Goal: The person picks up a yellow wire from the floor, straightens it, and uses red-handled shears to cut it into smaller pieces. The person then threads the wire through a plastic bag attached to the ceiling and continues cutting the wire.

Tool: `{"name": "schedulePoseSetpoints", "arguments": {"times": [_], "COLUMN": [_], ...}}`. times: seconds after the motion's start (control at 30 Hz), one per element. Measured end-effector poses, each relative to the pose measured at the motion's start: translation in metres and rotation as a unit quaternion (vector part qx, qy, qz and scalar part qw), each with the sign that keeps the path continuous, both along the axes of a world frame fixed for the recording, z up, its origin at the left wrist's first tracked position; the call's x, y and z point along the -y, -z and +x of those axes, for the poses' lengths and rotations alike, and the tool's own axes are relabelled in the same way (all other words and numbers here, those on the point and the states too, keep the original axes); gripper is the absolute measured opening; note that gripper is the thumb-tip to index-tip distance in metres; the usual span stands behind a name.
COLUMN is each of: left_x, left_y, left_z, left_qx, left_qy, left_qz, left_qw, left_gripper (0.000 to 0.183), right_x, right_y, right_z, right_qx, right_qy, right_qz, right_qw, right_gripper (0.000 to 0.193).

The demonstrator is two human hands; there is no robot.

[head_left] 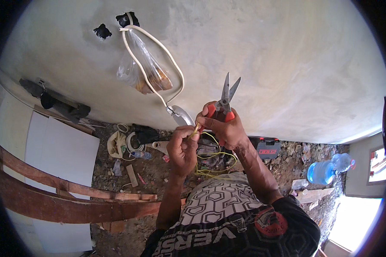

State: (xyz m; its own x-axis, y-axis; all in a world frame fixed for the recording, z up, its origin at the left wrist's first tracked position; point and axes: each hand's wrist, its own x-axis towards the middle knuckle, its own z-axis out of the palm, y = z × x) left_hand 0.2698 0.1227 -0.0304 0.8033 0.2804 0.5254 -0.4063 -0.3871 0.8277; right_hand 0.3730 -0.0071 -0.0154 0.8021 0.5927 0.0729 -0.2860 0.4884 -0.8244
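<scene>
Your left hand (183, 150) pinched the thin yellow wire (197, 127) at its fingertips, close by the thumb of your right hand (226, 130), which gripped red-handled scissors (223, 102), blades parted; the wire's loops trailed between your forearms.

You are at a building site, with a bare gray wall (261, 51) that has two holes (102, 31), a white cable (174, 64) hanging from one, stony dirt (156, 169), wood beams (94, 212) and a tool box (266, 150).
</scene>
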Motion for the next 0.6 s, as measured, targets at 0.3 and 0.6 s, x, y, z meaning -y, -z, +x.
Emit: {"name": "schedulePoseSetpoints", "arguments": {"times": [0.3,0.6], "left_x": [0.007,0.002], "left_y": [0.001,0.013], "left_z": [0.003,-0.003], "left_qx": [-0.045,-0.052], "left_qy": [0.076,0.151], "left_qz": [-0.271,-0.336], "left_qw": [0.959,0.928], "left_gripper": [0.017,0.025], "right_x": [-0.002,0.003], "right_y": [-0.004,-0.007], "right_z": [-0.005,-0.007], "right_qx": [0.007,0.004], "right_qy": [0.017,-0.010], "right_qz": [-0.006,-0.036], "right_qw": [1.000,0.999], "right_gripper": [0.012,0.017]}}
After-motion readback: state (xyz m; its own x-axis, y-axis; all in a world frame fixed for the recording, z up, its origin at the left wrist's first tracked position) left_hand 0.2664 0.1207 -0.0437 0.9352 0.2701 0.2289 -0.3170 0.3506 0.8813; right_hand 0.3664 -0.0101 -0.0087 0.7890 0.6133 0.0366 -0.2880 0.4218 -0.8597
